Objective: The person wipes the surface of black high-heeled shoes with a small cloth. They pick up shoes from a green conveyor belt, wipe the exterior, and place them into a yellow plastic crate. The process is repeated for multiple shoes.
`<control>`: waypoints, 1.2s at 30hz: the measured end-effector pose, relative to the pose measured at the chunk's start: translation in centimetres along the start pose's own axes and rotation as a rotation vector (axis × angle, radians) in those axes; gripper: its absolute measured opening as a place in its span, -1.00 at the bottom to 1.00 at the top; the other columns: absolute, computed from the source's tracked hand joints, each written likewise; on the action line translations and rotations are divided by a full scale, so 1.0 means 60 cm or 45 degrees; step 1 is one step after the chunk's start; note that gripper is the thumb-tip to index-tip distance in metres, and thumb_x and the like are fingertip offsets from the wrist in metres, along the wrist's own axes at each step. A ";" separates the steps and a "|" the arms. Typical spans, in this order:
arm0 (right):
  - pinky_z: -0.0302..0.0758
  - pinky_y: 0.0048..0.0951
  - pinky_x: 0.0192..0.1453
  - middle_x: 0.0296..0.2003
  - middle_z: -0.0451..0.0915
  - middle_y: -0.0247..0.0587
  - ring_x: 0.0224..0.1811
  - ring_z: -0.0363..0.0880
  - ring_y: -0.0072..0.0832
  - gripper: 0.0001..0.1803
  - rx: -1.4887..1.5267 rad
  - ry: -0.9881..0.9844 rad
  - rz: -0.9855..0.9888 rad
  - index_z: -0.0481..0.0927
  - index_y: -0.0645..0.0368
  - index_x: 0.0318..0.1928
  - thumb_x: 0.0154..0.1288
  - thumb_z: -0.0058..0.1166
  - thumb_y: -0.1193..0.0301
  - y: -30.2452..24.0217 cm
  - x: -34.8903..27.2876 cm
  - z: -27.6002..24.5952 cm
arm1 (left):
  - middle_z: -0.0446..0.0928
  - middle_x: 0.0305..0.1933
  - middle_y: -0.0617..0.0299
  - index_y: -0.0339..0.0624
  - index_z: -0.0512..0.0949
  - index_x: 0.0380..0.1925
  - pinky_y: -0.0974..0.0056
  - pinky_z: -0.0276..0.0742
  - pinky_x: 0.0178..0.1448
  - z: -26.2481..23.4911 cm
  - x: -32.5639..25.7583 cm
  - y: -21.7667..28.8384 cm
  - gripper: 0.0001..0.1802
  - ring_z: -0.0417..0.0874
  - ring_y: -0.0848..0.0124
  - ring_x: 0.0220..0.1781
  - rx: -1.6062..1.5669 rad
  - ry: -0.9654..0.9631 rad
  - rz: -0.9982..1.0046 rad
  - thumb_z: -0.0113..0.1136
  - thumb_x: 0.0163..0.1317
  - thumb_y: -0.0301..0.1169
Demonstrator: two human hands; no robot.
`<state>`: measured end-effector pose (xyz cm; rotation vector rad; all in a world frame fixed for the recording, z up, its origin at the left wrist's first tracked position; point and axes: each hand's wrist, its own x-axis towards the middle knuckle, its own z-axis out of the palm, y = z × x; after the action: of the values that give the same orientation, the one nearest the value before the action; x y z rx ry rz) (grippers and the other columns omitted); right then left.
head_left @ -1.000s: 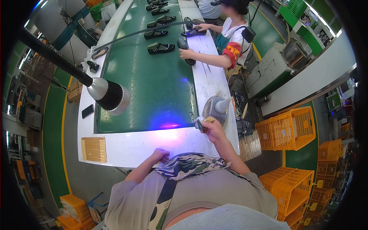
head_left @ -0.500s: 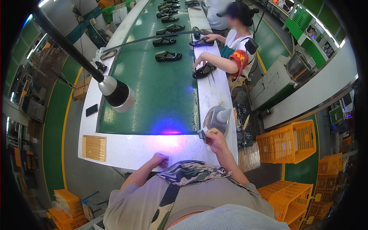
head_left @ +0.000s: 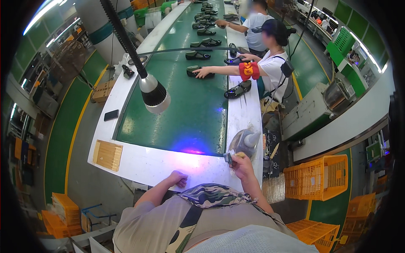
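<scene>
My left hand (head_left: 179,178) rests on the white table rim (head_left: 139,162) with its fingers curled in. I see nothing in it. Held up in my right hand (head_left: 243,165) is a small dark grey block-like piece (head_left: 229,158) with a whitish bit at its top; its kind is unclear. Just beyond that hand stands a squat, see-through bottle (head_left: 244,141) with a white cone nozzle. A violet-pink light spot (head_left: 193,152) falls on the edge of the green belt (head_left: 177,122) between my hands.
A lamp (head_left: 155,95) on a flexible neck hangs over the belt. A co-worker's hand (head_left: 204,72) touches a black shoe on the belt; another black shoe (head_left: 238,90) lies on the right ledge. A phone (head_left: 111,115) and a wooden slatted board (head_left: 108,155) lie left. Orange crates (head_left: 316,177) stand right.
The view has shifted, so the scene sits lower and to the right. The co-worker's arm now stretches over the belt to a shoe. My hands keep about the same pose.
</scene>
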<state>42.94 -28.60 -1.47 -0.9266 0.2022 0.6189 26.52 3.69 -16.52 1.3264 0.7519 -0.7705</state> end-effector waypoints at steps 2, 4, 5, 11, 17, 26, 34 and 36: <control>0.51 -0.38 -0.40 -0.42 0.61 -0.22 -0.45 0.58 -0.44 -0.90 0.022 0.010 -0.005 0.51 0.13 -0.36 0.22 0.19 0.53 0.000 0.001 -0.001 | 0.60 -0.55 0.04 -0.31 0.58 -0.47 0.23 0.59 -0.57 0.002 -0.001 0.003 -0.72 0.65 0.26 -0.63 -0.025 -0.006 0.000 0.24 0.24 -0.28; 0.50 -0.39 -0.41 -0.42 0.61 -0.21 -0.45 0.57 -0.43 -0.90 0.035 0.023 -0.003 0.51 0.14 -0.36 0.22 0.18 0.53 0.002 0.000 -0.003 | 0.62 -0.53 0.03 -0.34 0.60 -0.42 0.20 0.64 -0.53 0.003 0.000 0.001 -0.71 0.67 0.24 -0.60 0.003 0.013 0.005 0.22 0.24 -0.27; 0.49 -0.39 -0.42 -0.42 0.61 -0.21 -0.45 0.57 -0.43 -0.90 0.035 0.028 0.000 0.51 0.14 -0.36 0.22 0.18 0.53 0.002 0.001 -0.004 | 0.62 -0.52 0.03 -0.35 0.61 -0.40 0.19 0.67 -0.51 0.002 0.000 0.001 -0.71 0.68 0.23 -0.59 0.018 0.023 0.008 0.22 0.24 -0.27; 0.46 -0.41 -0.43 -0.42 0.61 -0.22 -0.46 0.56 -0.44 -0.91 0.026 0.015 -0.005 0.52 0.16 -0.33 0.22 0.19 0.52 0.005 0.003 -0.011 | 0.63 -0.50 0.03 -0.36 0.61 -0.37 0.18 0.67 -0.50 0.001 0.007 -0.003 -0.69 0.69 0.22 -0.57 0.029 0.036 0.008 0.22 0.24 -0.25; 0.52 -0.48 -0.41 -0.44 0.61 -0.31 -0.47 0.56 -0.54 -0.88 -0.009 -0.009 0.004 0.53 0.09 -0.37 0.19 0.24 0.51 0.001 -0.001 -0.011 | 0.64 -0.49 0.02 -0.34 0.59 -0.38 0.19 0.67 -0.50 0.003 0.000 -0.003 -0.69 0.70 0.21 -0.56 -0.002 0.025 0.014 0.23 0.25 -0.24; 0.52 -0.49 -0.35 -0.38 0.62 -0.34 -0.43 0.56 -0.57 -0.86 -0.043 -0.018 0.015 0.54 0.09 -0.28 0.19 0.25 0.46 0.003 0.002 -0.016 | 0.62 -0.51 0.06 -0.32 0.61 -0.40 0.22 0.65 -0.50 0.002 0.005 -0.003 -0.70 0.69 0.25 -0.57 0.034 0.039 0.006 0.22 0.24 -0.25; 0.47 -0.42 -0.39 -0.39 0.63 -0.25 -0.43 0.57 -0.47 -0.93 -0.050 0.059 0.036 0.55 0.15 -0.34 0.21 0.19 0.50 -0.002 0.005 -0.001 | 0.62 -0.51 0.06 -0.34 0.61 -0.38 0.22 0.65 -0.51 0.004 -0.005 0.009 -0.70 0.68 0.25 -0.58 0.024 0.020 -0.014 0.22 0.24 -0.25; 0.49 -0.46 -0.37 -0.40 0.62 -0.31 -0.43 0.55 -0.53 -0.89 -0.051 0.010 0.033 0.54 0.09 -0.32 0.20 0.23 0.48 0.001 0.007 -0.006 | 0.62 -0.51 0.06 -0.34 0.61 -0.39 0.22 0.65 -0.51 0.006 -0.006 0.010 -0.70 0.69 0.24 -0.58 0.022 0.024 -0.022 0.22 0.24 -0.25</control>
<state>43.29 -28.70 -1.93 -0.9662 0.2097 0.6453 26.84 3.41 -15.85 1.3461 0.7738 -0.7807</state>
